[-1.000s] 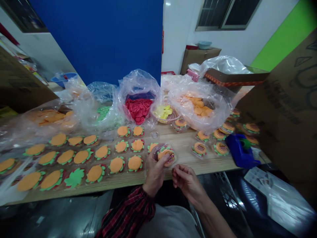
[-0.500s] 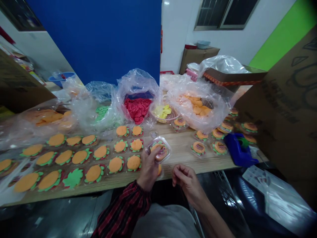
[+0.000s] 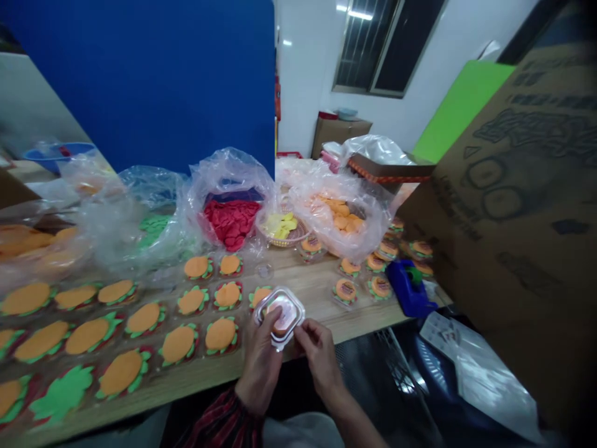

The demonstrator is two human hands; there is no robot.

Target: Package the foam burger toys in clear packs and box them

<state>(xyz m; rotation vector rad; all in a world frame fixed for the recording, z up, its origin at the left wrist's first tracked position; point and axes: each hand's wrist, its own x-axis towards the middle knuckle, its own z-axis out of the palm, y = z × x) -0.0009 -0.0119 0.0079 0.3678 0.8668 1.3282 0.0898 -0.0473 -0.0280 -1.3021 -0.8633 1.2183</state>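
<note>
My left hand (image 3: 259, 364), bottom center of frame, has its fingers closed round a clear plastic box (image 3: 291, 313); thumb pressed on top, other fingers mostly hidden under or behind it. Box sits just below frame center, slightly tilted, raised off the desk (image 3: 317, 298); glare on the lid, something orange showing through beside my thumb. My right hand (image 3: 323, 358), just right of it, has fingers curled in, thumb and index tips nearly together at the box's right edge. They look to be touching the rim; can't tell if they actually grip it. Red-and-black sleeve (image 3: 228, 423) on my left forearm, right forearm bare. Left and lower left of frame: rows of burger pieces (image 3: 221, 335) in clear trays, orange tops over green and red layers; one (image 3: 63, 393) at lower left shows green on top. Right of center: a smaller group of burgers with printed tops (image 3: 346, 290), next to a blue tape dispenser (image 3: 410, 292). Along the back of the desk, left to right: green pieces (image 3: 153, 227) in plastic, a clear bag of red pieces (image 3: 232, 223), a basket (image 3: 298, 236) with yellow pieces (image 3: 282, 225), a bag of orange pieces (image 3: 347, 219). Big cardboard carton (image 3: 489, 267) fills the right side.
</note>
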